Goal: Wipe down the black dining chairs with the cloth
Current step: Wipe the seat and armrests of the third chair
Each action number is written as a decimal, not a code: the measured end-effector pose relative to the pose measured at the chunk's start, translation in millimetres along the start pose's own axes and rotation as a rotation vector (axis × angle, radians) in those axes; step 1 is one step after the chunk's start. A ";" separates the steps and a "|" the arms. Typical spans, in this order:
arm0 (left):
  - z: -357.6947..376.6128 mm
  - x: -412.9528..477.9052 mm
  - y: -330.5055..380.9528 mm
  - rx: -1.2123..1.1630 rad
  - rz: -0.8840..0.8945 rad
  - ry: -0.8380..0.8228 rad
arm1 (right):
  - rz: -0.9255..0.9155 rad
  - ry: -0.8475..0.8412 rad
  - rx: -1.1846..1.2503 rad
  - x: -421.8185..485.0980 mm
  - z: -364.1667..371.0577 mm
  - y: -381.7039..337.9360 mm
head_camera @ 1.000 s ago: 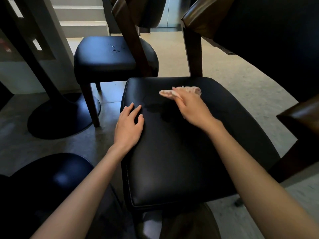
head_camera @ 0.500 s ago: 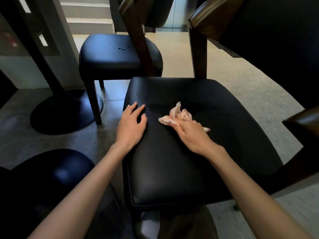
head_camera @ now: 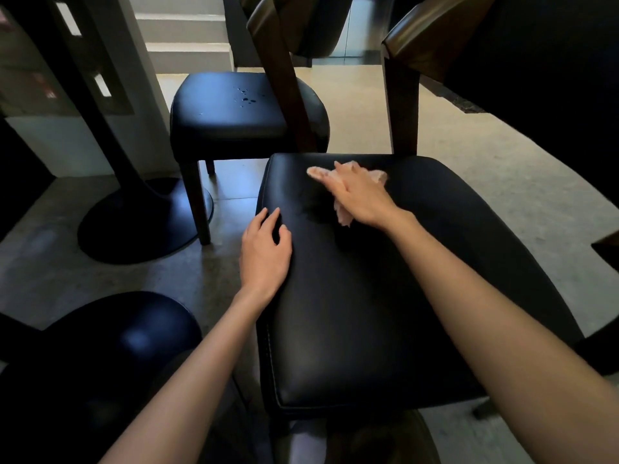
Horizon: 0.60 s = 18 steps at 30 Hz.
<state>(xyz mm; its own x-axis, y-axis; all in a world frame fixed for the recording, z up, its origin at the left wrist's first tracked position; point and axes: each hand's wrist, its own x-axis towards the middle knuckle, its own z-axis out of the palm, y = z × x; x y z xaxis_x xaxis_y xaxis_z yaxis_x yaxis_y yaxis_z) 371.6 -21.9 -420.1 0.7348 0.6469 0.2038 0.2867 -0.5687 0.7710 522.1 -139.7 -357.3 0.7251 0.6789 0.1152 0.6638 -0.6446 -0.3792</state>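
Note:
A black leather chair seat fills the middle of the view, with dark wooden back posts behind it. My right hand presses a pale pink cloth flat onto the far part of the seat, fingers stretched over it; cloth shows at the fingertips and beside the palm. My left hand rests on the seat's left edge with fingers relaxed, holding nothing. A second black chair stands behind to the left, with small wet spots on its seat.
A black table pedestal with a round base stands on the floor at left. Another round black seat sits at lower left. A dark table edge overhangs the upper right. Pale steps rise at the back.
My right hand has slid the cloth from the middle of the seat back toward its far edge, after pulling it nearer a moment earlier. My left hand has stayed on the seat's left edge.

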 end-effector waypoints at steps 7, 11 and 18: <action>1.9 2.9 -1.3 0.004 0.003 0.024 | 0.065 -0.059 0.105 -2.4 21.9 1.9; 0.9 3.3 0.8 0.016 -0.004 0.009 | -0.011 -0.099 0.071 -56.1 11.5 -17.0; -3.3 -0.6 2.3 0.013 -0.011 -0.039 | -0.054 -0.173 0.076 -142.0 -3.0 -21.3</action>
<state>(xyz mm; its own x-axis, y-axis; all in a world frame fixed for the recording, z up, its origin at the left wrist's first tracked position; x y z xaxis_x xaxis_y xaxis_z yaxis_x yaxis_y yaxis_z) 369.8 -21.9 -416.4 0.7553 0.6325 0.1715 0.3026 -0.5687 0.7648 405.5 -223.4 -362.8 0.6423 0.7662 -0.0204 0.6800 -0.5819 -0.4462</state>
